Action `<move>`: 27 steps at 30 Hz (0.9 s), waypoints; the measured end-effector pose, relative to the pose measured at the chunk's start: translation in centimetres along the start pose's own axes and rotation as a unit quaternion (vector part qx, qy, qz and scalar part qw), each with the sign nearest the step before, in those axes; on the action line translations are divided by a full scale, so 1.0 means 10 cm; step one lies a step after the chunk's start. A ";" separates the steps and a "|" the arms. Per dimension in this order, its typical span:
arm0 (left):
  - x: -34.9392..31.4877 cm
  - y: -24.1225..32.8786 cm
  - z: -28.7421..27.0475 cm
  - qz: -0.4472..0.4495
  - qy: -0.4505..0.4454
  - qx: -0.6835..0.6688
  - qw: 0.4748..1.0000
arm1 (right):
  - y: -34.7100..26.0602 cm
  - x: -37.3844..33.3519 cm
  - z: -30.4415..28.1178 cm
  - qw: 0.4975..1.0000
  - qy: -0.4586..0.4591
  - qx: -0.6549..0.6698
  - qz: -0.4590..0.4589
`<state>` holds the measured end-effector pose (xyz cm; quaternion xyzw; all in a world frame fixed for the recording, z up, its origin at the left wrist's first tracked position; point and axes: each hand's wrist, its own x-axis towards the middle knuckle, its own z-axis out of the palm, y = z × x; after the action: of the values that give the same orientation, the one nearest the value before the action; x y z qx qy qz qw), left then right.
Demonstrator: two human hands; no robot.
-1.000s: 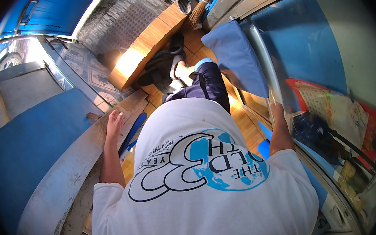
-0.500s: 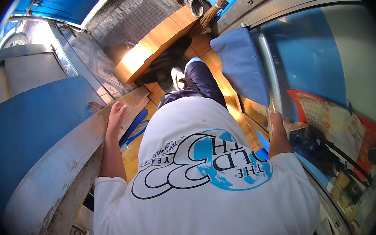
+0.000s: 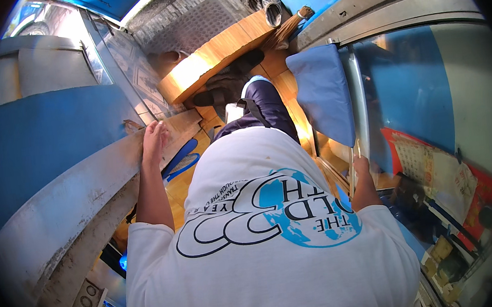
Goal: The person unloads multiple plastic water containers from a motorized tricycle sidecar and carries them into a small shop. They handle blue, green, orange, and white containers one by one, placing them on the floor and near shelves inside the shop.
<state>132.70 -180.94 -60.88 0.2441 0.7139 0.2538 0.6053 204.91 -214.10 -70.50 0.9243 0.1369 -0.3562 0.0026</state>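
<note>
On the left, my left hand [image 3: 155, 137] is at the inner edge of a worn white ledge [image 3: 86, 194], its fingers loosely bent and apart, with nothing visible in them. My right hand [image 3: 362, 165] is on the right side, fingers curled round a thin pale rod [image 3: 352, 174]. Just beyond that hand, a blue cloth-like panel [image 3: 323, 97] hangs beside a metal upright [image 3: 359, 94]. Its lower corner comes close to the rod's top. Whether rod and panel are joined I cannot tell.
A wooden step [image 3: 214, 57] lies ahead, with dark footwear below it. Grey shoes [image 3: 272, 9] and a straw broom [image 3: 293, 27] stand at its far right end. Blue slippers [image 3: 182, 159] lie on the floor by the ledge. Glass with red and cream papers [image 3: 433, 154] is at right.
The view has shifted slightly, moving the step and doorway right. My left hand has moved a little farther along the ledge. My right hand stays on the rod.
</note>
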 end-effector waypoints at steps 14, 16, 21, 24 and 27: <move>0.05 -0.04 -0.06 0.003 -0.015 -0.052 0.999 | 0.27 0.22 0.07 0.995 0.029 -0.019 -0.092; 0.03 -0.05 -0.07 -0.005 -0.007 -0.059 0.998 | 0.25 0.16 0.04 0.996 0.019 -0.013 -0.081; -0.01 0.01 -0.03 0.014 0.004 -0.078 0.997 | 0.00 -0.04 -0.10 0.996 0.006 -0.056 -0.074; -0.06 0.03 -0.06 0.025 0.014 -0.091 0.995 | -0.08 -0.17 -0.20 0.993 -0.024 -0.062 -0.099; -0.20 0.03 -0.11 0.072 0.031 -0.091 0.993 | -0.12 -0.25 -0.26 0.981 -0.017 -0.109 -0.158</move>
<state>131.95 -182.10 -59.11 0.2310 0.6870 0.3678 0.5826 204.53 -213.32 -66.80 0.8789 0.3196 -0.3506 0.0496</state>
